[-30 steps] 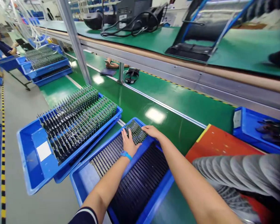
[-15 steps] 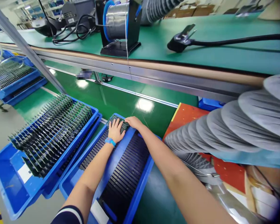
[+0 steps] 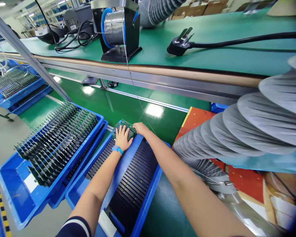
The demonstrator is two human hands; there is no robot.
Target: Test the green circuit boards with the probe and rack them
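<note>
My left hand (image 3: 122,138), with a blue wristband, lies flat with fingers spread on a small batch of green circuit boards (image 3: 127,125). The boards stand at the far end of a blue tray (image 3: 151,192) fitted with a black slotted rack. My right hand (image 3: 140,127) is curled against the right end of the same batch, its fingertips hidden behind the boards. Left of this tray, a second blue tray (image 3: 12,191) is packed with several rows of upright circuit boards (image 3: 59,138).
A green conveyor belt (image 3: 123,105) runs beyond the trays. A grey ribbed hose (image 3: 249,131) crosses a red mat (image 3: 199,120) on the right. On the upper shelf stand a solder wire spool (image 3: 114,28) and a black plug (image 3: 180,42). More blue trays (image 3: 14,87) sit far left.
The view has swung right, bringing the hose and the solder spool in. Both hands have stayed on the batch of boards at the tray's far end.
</note>
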